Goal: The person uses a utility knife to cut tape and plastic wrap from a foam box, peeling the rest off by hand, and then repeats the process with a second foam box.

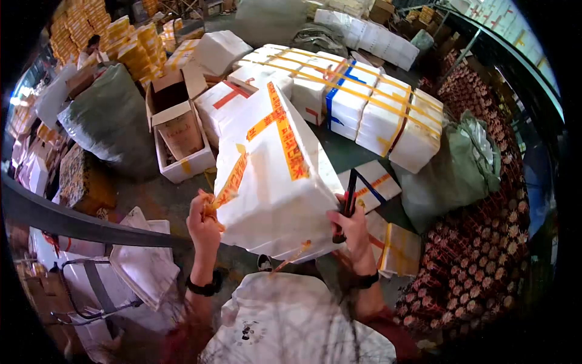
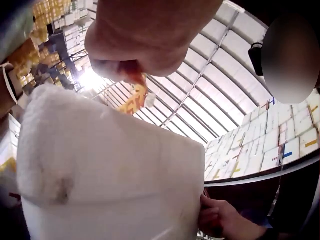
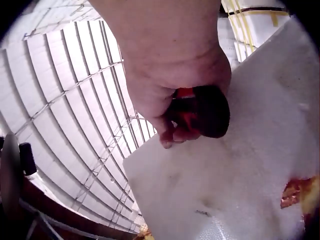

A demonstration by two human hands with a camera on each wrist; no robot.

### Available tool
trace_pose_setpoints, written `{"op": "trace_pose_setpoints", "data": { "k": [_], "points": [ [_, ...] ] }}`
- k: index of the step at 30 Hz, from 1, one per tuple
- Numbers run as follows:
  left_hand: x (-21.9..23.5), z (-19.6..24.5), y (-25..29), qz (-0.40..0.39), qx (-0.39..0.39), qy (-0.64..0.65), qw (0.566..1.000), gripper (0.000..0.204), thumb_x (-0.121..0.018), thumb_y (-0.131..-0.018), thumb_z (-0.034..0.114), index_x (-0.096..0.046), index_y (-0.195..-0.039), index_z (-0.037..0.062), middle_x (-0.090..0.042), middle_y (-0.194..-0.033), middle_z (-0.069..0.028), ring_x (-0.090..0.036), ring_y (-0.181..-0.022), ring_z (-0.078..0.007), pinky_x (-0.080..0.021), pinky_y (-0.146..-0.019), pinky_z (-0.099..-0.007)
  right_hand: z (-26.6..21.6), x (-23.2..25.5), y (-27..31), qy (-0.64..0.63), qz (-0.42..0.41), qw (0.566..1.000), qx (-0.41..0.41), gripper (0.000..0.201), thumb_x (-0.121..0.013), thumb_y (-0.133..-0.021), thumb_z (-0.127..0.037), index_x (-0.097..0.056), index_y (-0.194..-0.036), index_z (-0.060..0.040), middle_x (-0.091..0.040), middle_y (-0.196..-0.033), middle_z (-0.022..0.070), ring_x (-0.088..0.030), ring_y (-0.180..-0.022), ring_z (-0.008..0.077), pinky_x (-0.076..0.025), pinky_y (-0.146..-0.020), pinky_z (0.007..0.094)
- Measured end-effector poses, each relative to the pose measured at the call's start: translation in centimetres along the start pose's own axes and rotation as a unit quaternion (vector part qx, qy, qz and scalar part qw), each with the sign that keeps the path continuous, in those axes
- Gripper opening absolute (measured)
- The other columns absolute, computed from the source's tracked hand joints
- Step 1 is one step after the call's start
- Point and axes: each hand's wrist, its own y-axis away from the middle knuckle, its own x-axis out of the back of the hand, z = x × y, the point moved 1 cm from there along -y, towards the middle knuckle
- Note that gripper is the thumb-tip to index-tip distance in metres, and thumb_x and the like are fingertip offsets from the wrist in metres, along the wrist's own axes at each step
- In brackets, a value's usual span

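A white foam box with printed orange tape is held up tilted in front of the body. At its left edge, my left hand pinches a loose end of the orange tape; in the left wrist view this tape stretches between hand and box. My right hand is at the box's right side with its fingers curled round a black-and-red box cutter. The right wrist view shows the cutter's dark end close over the foam face. A torn tape strip hangs off the lower edge.
Strapped white foam boxes stand ahead. An open cardboard carton and a full green sack are at the left. Another sack lies at the right beside a large heap of reddish bundles. A dark bar crosses the left side.
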Motion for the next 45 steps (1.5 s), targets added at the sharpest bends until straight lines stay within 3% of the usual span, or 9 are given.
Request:
{"op": "trace_pose_setpoints", "data": {
  "k": [8, 12, 18, 21, 27, 31, 33, 40, 45],
  "points": [
    [4.1, -4.3, 4.5, -0.176, 0.033, -0.139, 0.974, 0.014, -0.045, -0.075, -0.001, -0.058, -0.073, -0.0061, -0.052, -0.061, -0.0113, -0.052, -0.057, -0.0156, -0.042, -0.056, -0.0311, 1.9, 0.1, -0.3, 0.001, 0.038, 0.999, -0.028, 0.054, -0.076, -0.082, -0.006, -0.053, -0.129, 0.0086, -0.059, -0.065, 0.0038, -0.055, -0.048, 0.0123, -0.042, -0.045, 0.0269],
    [4.4, -7.9, 9.4, -0.371, 0.117, -0.306, 0.869, 0.018, -0.052, -0.084, 0.010, -0.064, -0.082, -0.0042, -0.055, -0.061, -0.0127, -0.060, -0.064, -0.0173, -0.052, -0.065, -0.0352, 2.0, 0.0, 0.0, -0.007, 0.063, 0.997, -0.033, 0.055, -0.079, -0.081, -0.007, -0.055, -0.127, 0.0083, -0.060, -0.068, 0.0039, -0.056, -0.050, 0.0123, -0.043, -0.046, 0.0264],
    [0.2, -16.8, 14.2, -0.509, 0.380, 0.033, 0.772, 0.026, -0.066, -0.087, 0.022, -0.066, -0.089, -0.0038, -0.067, -0.080, -0.0058, -0.062, -0.079, -0.0137, -0.052, -0.072, -0.0325, 1.9, 0.7, 0.2, -0.005, 0.088, 0.995, -0.040, 0.055, -0.080, -0.079, -0.007, -0.056, -0.126, 0.0056, -0.061, -0.071, 0.0029, -0.056, -0.050, 0.0124, -0.043, -0.047, 0.0261],
    [-3.3, -14.0, 11.8, -0.616, 0.320, -0.170, 0.699, 0.022, -0.069, -0.083, 0.017, -0.067, -0.093, -0.0026, -0.067, -0.083, -0.0065, -0.061, -0.078, -0.0134, -0.052, -0.072, -0.0323, 1.7, 0.9, 0.5, -0.017, 0.113, 0.993, -0.036, 0.055, -0.081, -0.078, -0.007, -0.056, -0.126, 0.0053, -0.062, -0.072, 0.0032, -0.056, -0.049, 0.0128, -0.043, -0.046, 0.0263],
    [-4.1, -24.5, 16.1, -0.629, 0.380, -0.032, 0.678, 0.038, -0.072, -0.084, 0.030, -0.072, -0.101, -0.0046, -0.073, -0.092, -0.0151, -0.066, -0.081, -0.0198, -0.054, -0.073, -0.0349, 2.7, 1.3, 0.4, -0.053, 0.121, 0.991, -0.036, 0.054, -0.081, -0.078, -0.007, -0.057, -0.124, 0.0045, -0.063, -0.074, 0.0034, -0.056, -0.049, 0.0128, -0.042, -0.043, 0.0267],
    [-4.6, -27.7, 17.5, -0.582, 0.143, -0.109, 0.793, 0.027, -0.067, -0.077, 0.017, -0.071, -0.096, -0.0027, -0.070, -0.085, -0.0163, -0.064, -0.075, -0.0214, -0.053, -0.070, -0.0362, 2.6, 2.1, 0.7, -0.069, 0.147, 0.986, -0.035, 0.051, -0.082, -0.078, -0.007, -0.059, -0.122, 0.0036, -0.063, -0.074, 0.0031, -0.055, -0.048, 0.0127, -0.043, -0.043, 0.0269],
    [-3.4, -20.0, 14.1, -0.611, 0.180, -0.219, 0.739, 0.020, -0.062, -0.069, 0.007, -0.068, -0.087, -0.0009, -0.064, -0.072, -0.0154, -0.060, -0.067, -0.0215, -0.050, -0.065, -0.0370, 2.6, 2.6, 0.7, -0.075, 0.161, 0.983, -0.035, 0.049, -0.082, -0.078, -0.006, -0.060, -0.121, 0.0028, -0.063, -0.074, 0.0029, -0.055, -0.048, 0.0127, -0.043, -0.043, 0.0269],
    [2.8, -18.2, 10.0, -0.382, 0.417, -0.031, 0.824, 0.029, -0.042, -0.072, -0.011, -0.066, -0.087, -0.0043, -0.066, -0.081, -0.0093, -0.064, -0.075, -0.0188, -0.052, -0.068, -0.0309, 3.2, 4.6, 0.6, -0.104, 0.184, 0.977, -0.034, 0.045, -0.079, -0.080, -0.004, -0.062, -0.121, 0.0025, -0.061, -0.074, 0.0026, -0.054, -0.047, 0.0126, -0.043, -0.042, 0.0273],
    [5.0, -12.0, 4.8, -0.234, 0.335, 0.113, 0.906, 0.029, -0.035, -0.075, -0.012, -0.063, -0.082, -0.0055, -0.067, -0.084, -0.0102, -0.066, -0.079, -0.0185, -0.054, -0.072, -0.0299, 3.3, 5.4, 1.4, -0.086, 0.186, 0.978, -0.025, 0.047, -0.078, -0.081, -0.005, -0.060, -0.124, 0.0034, -0.060, -0.072, 0.0020, -0.054, -0.046, 0.0126, -0.042, -0.041, 0.0279]
  ]
}}
